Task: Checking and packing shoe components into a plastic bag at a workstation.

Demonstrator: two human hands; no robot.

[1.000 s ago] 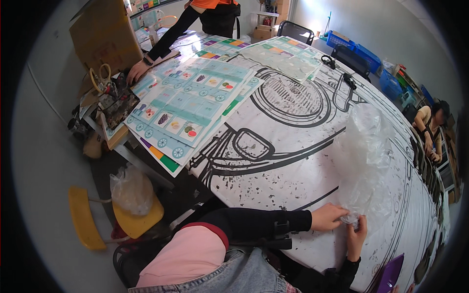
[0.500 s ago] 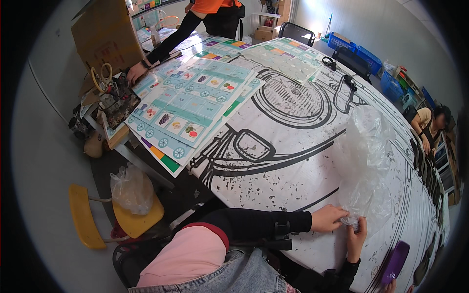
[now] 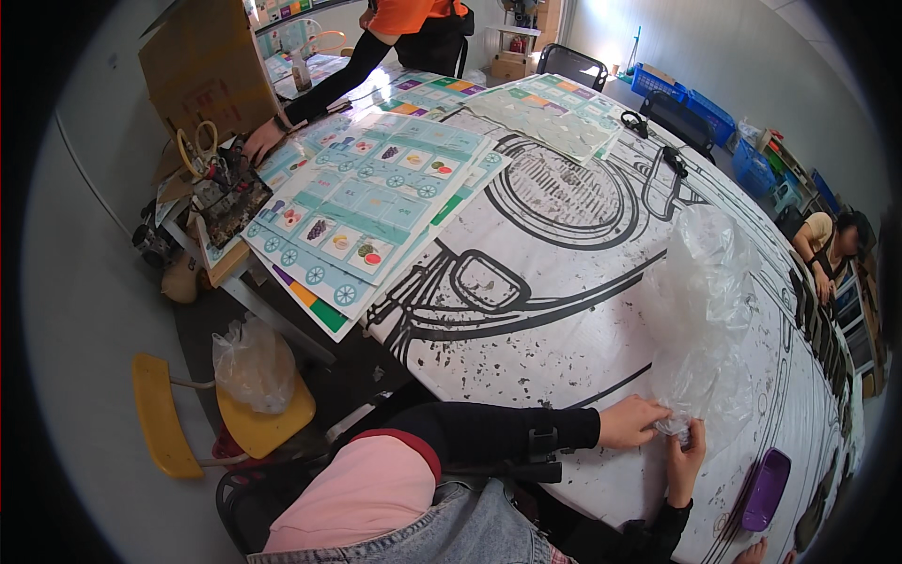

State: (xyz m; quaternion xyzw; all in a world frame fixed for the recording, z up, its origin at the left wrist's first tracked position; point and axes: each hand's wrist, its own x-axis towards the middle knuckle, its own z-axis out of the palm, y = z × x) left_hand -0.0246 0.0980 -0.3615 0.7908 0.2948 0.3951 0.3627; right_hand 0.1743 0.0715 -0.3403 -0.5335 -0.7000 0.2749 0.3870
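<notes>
A crumpled clear plastic bag stands puffed up on the table in front of me. Its gathered lower end is pinched between the fingertips of my left hand and my right hand. Both hands are closed on the plastic, close together, with the left coming in from the side and the right from below. To the right of my right hand, a purple plastic tray rests on the table. Fingertips of another person show at the lower edge beneath the tray.
Printed picture sheets lie stacked at the table's left. Beyond them, a person in orange reaches toward a tool holder. Another plastic bag sits on a yellow chair. A person is at the far right.
The purple tray has gone from tilted on its side to lying with its open top up, and the other person's fingers are off it. My hands and the bag have barely moved.
</notes>
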